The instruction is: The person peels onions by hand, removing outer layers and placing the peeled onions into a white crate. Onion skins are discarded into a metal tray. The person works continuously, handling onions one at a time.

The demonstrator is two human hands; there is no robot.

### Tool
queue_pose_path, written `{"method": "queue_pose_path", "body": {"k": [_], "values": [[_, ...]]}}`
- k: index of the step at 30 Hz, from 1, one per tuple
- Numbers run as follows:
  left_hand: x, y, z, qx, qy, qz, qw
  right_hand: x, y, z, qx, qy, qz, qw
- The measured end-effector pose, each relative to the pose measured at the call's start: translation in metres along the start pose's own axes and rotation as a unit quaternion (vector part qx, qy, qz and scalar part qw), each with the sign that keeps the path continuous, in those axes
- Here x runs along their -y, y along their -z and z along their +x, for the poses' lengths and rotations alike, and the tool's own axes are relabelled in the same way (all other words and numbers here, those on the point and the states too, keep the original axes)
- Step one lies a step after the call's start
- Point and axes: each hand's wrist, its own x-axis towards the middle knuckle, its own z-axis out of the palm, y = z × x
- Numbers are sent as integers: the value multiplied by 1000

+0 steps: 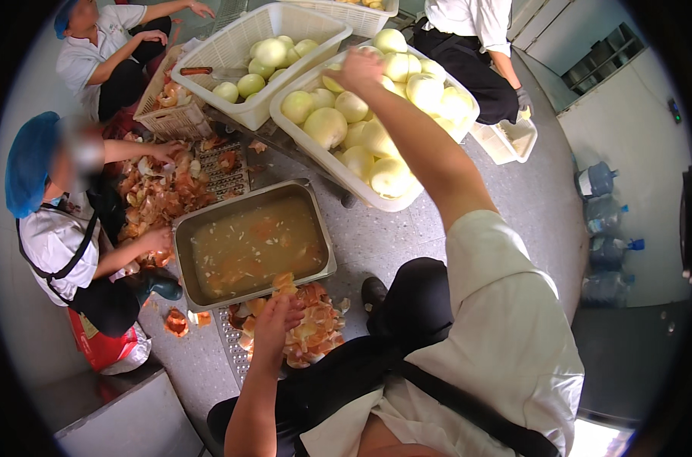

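Observation:
My right hand (357, 71) is stretched out over the far side of a white plastic crate (374, 201) heaped with peeled onions (325, 128). Its fingers are spread beside the onions there; whether it grips one is hidden. Low in front of me, my left hand (278, 320) hovers over a pile of onion skins (317, 328), its fingers partly curled. A piece of yellow skin (284, 281) shows at its fingertips, but I cannot tell if it is held. Just beyond is a steel basin (329, 260) of cloudy water with floating skin scraps.
A second white crate (254, 111) holds peeled onions and a wooden-handled knife (196, 71). At left, a co-worker (60, 240) reaches into heaped skins (157, 194); another person (100, 57) sits behind. A gloved person (466, 57) is beside a small basket (514, 143). Water bottles (606, 251) line the right wall.

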Motion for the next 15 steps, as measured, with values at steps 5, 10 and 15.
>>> {"method": "queue_pose_path", "body": {"k": [5,10,15], "values": [[5,4,-3,9,-5,-6,1000,-128,38,4,32,-102,-70,992],[-2,-4,-2,20,3,1,1000,-179,29,-3,141,-68,-19,987],[-1,-10,1,15,18,22,1000,-151,38,5,171,-154,454,861]]}}
